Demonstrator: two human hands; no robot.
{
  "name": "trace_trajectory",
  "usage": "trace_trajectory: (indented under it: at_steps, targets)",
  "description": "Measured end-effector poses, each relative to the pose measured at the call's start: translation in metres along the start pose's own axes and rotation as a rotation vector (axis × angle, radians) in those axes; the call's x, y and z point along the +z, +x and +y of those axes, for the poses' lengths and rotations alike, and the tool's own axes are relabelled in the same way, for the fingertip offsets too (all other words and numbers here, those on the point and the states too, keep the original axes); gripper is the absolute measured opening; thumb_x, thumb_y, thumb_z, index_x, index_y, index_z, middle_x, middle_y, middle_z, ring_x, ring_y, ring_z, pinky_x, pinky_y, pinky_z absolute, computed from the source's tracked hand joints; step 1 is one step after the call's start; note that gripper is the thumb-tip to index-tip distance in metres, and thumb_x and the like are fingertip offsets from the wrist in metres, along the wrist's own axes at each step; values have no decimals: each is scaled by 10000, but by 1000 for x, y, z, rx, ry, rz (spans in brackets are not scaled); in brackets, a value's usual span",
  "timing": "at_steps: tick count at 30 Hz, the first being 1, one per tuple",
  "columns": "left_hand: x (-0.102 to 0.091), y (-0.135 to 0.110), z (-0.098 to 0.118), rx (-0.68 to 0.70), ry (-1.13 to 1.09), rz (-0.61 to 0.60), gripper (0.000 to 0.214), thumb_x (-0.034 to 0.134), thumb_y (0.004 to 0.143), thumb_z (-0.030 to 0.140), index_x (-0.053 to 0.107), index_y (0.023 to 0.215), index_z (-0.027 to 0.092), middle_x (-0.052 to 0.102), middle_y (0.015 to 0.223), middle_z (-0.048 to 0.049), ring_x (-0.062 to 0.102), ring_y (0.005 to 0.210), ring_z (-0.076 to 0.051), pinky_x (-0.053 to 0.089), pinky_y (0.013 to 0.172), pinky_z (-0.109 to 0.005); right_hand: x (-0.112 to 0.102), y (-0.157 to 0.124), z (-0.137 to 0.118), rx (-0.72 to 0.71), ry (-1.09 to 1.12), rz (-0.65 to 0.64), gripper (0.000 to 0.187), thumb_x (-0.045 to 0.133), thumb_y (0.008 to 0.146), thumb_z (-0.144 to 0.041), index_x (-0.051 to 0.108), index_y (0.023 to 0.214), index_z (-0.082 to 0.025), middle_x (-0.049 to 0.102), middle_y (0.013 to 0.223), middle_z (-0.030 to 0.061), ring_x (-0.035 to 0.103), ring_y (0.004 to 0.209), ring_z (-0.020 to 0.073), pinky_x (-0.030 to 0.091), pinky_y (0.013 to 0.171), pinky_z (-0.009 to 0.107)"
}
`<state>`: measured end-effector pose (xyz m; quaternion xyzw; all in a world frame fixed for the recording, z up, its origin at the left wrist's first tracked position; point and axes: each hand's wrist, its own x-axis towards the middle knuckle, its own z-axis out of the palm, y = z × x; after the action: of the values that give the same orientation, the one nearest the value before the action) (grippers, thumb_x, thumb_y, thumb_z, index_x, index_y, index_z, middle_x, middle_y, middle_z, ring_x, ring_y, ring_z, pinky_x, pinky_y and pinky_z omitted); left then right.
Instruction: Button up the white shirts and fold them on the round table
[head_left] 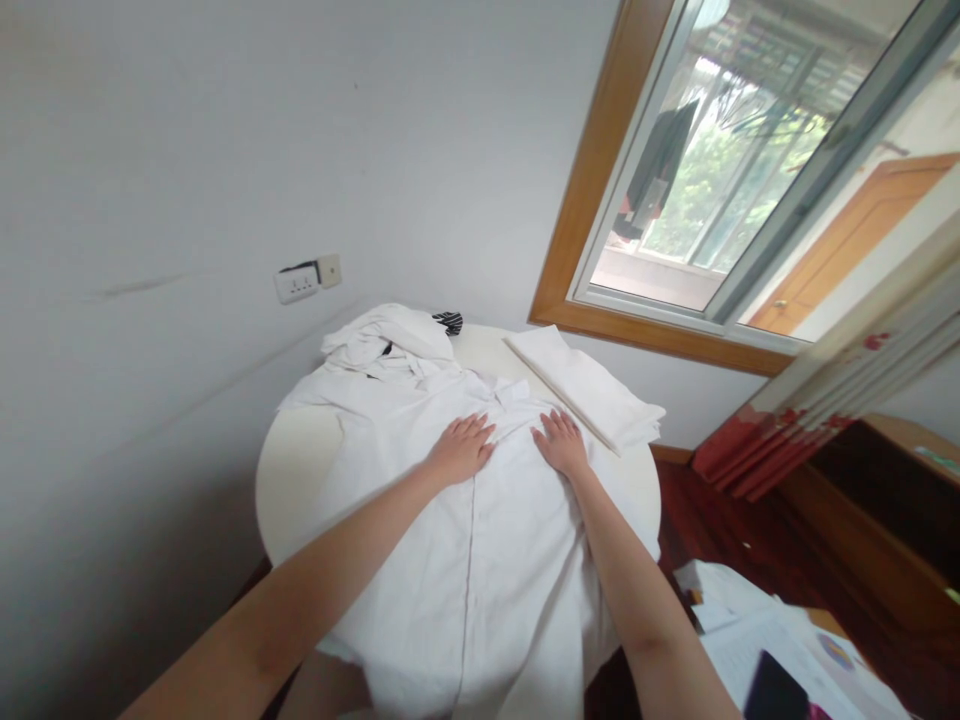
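Observation:
A white button-front shirt lies spread over a round white table, its lower part hanging over the near edge. My left hand rests flat on the upper part of the shirt, just left of its front placket, fingers stretched out. Across from it, my right hand presses on the cloth with fingers apart. Small wrinkles show in the fabric between the two hands. Beyond my right hand lies a folded white cloth. Crumpled white clothing is heaped at the table's far left.
A black-and-white striped item sits at the table's back edge. The wall with a power socket stands close behind. At right are a wood-framed window, a curtain, and papers with a dark object on them.

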<state>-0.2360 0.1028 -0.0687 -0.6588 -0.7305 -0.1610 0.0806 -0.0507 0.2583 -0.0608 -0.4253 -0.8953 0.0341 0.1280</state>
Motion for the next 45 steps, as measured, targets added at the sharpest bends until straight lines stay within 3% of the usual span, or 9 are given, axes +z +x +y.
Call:
trace_trajectory:
  at_steps: [5,10,15,18,25,32,38,42,45]
  targets:
    - [-4,-1,1,-4,-13,8,455,315,914,404,478,1308,246,398,1431,-51,334,1326,-228,239,1091,-426,-17,19,-7,16,116,-13,392,539,821,-401,636,1144,-202,566,1262,115,485,1191,262,352,992,395]
    - [-6,-1,3,-2,-24,11,446,320,915,396,489,1299,246,416,1418,-58,343,1319,-231,233,1092,-429,-29,61,-43,26,204,52,319,452,853,-265,666,1065,-160,659,1062,108,588,1020,194,415,899,285]
    - [-7,-2,3,-10,-21,8,435,316,919,395,483,1299,262,413,1421,-44,339,1321,-224,233,1094,-432,-6,83,-91,34,331,169,411,401,865,-213,530,1237,-96,598,1131,135,573,1003,158,410,888,236]
    - [-8,-6,1,2,-38,19,419,337,916,393,498,1281,264,432,1406,-40,338,1320,-222,237,1096,-433,14,83,-107,66,444,227,400,435,863,-284,547,1201,-100,578,1122,145,565,999,184,419,871,269]
    - [-19,11,-8,-73,-106,73,367,427,857,228,547,1204,211,503,1308,-68,450,1198,-196,348,1034,-347,29,81,-114,14,382,188,374,501,838,-378,578,1150,-187,589,1071,94,570,956,210,422,829,296]
    - [-37,55,-57,-266,78,239,371,390,849,148,559,1173,216,513,1269,-85,383,1212,-244,300,1023,-413,27,81,-115,-136,371,140,358,455,862,-265,555,1204,-245,594,1102,52,540,1028,186,396,887,286]
    - [-24,54,-88,-417,128,277,387,455,852,261,508,1232,208,545,1178,-99,430,1114,-260,334,953,-399,30,83,-116,-180,376,143,372,451,857,-241,554,1215,-234,593,1135,56,542,1042,188,401,902,290]
    - [-20,53,-93,-446,131,260,350,467,852,279,551,1187,221,556,1105,-91,449,1055,-257,360,907,-384,29,83,-118,-134,329,143,419,489,851,-291,527,1262,-218,586,1142,88,559,1016,211,418,873,302]
    - [-20,53,-93,-464,105,207,306,469,838,224,603,1111,258,562,1034,-77,469,1030,-244,370,890,-378,28,82,-119,-178,280,110,310,469,865,-259,622,1135,-251,612,1094,63,559,1013,192,407,880,290]
